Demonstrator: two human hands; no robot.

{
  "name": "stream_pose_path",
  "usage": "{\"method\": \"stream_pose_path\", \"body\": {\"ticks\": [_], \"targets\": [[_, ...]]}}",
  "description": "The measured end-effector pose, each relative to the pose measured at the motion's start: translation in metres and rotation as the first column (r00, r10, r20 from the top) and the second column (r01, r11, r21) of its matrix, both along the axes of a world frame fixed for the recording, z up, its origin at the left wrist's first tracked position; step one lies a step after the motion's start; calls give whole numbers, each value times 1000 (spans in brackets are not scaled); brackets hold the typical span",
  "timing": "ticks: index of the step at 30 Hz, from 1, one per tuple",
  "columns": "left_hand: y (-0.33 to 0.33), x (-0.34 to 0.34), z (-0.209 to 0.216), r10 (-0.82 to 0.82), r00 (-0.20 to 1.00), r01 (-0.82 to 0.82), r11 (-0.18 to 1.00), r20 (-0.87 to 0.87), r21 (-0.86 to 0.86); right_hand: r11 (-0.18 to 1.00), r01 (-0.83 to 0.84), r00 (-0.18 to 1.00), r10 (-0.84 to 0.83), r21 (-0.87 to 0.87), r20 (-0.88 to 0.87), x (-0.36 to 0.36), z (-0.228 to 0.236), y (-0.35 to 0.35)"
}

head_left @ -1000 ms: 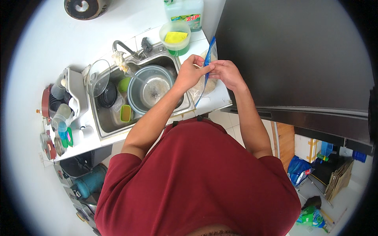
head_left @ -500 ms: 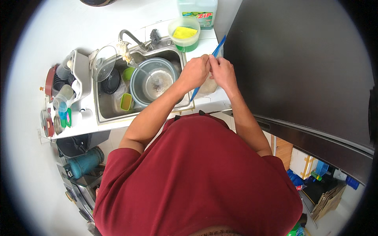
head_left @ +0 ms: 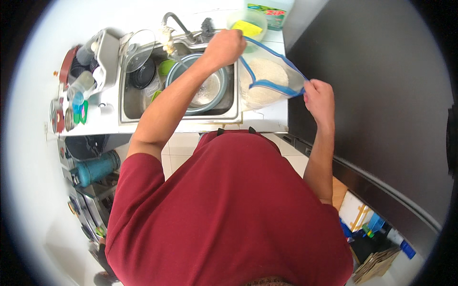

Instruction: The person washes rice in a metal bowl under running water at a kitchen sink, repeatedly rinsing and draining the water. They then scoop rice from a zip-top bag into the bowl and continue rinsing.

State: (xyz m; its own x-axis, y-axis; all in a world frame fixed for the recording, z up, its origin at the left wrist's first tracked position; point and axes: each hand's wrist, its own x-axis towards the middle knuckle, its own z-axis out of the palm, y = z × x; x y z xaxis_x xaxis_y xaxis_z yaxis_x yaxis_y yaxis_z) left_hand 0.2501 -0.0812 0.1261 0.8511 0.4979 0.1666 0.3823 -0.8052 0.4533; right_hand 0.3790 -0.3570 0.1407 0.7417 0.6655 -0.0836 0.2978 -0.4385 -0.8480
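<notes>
Pulled wide at its blue-edged mouth, a clear zip bag [head_left: 275,86] stands on the counter right of the sink. Pale grain that looks like rice [head_left: 269,71] lies inside it. My left hand [head_left: 226,47] is closed on the far left corner of the bag's mouth, beside a tub. The opposite corner is pinched in my right hand [head_left: 319,97], close to the dark appliance door. Left of the bag, a grey basin [head_left: 224,90] holding some water sits in the sink, partly hidden by my left forearm.
Water runs from the curved tap [head_left: 177,20] into the basin. A tub with a yellow sponge [head_left: 247,28] and a large detergent jug [head_left: 274,14] stand behind the bag. A glass lid [head_left: 140,50] leans at the sink's left. The dark appliance door [head_left: 367,90] borders the right.
My hands have moved apart, the left one away from me and the right one rightward. Between them the bag's mouth has gone from closed to spread open. The view has shifted slightly.
</notes>
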Motion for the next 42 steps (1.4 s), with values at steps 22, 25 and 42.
{"method": "stream_pose_path", "body": {"ticks": [22,25,42], "targets": [[13,-211,58,-410,906,307,809,-108,-501,904,145,832,110,403,-544,-52,28,-9],[124,-311,30,98,921,-172,971,-376,-168,883,-99,715,384,459,-584,-105,26,-7],[386,-479,53,690,724,-637,670,-2,381,768,-630,739,548,-114,-392,-305,-23,208]]}}
